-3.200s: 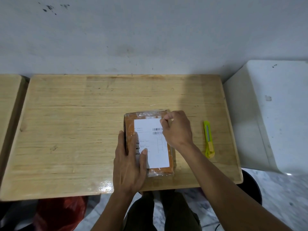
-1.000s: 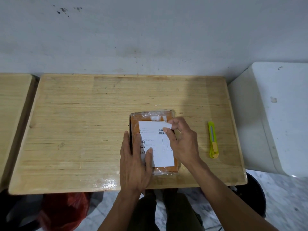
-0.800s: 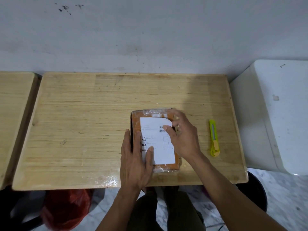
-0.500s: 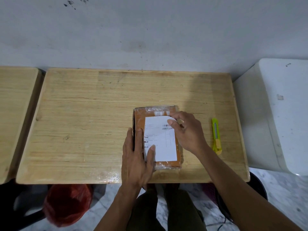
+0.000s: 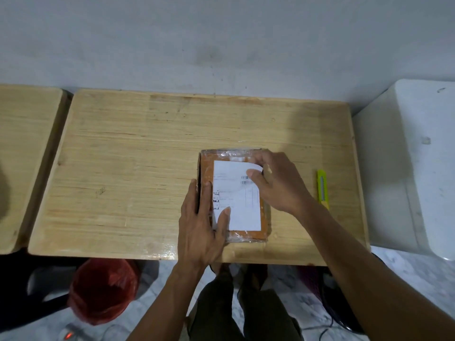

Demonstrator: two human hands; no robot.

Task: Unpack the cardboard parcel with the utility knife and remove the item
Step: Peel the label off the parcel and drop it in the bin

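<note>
Only 1 view: head-worn, wide-angle, looking forward and steeply down from above the near edge of the wooden table (image 5: 138, 168). Close range; both forearms enter from the bottom edge. The wall (image 5: 221, 40) fills the top third, the floor (image 5: 157, 301) (and the wearer's legs) the bottom strip. Straight edges bow toward the frame borders.

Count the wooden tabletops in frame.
2. The main wooden table carries the parcel and the utility knife. A second tabletop sits at the left edge, partly cut off, so more could lie out of frame.
</note>
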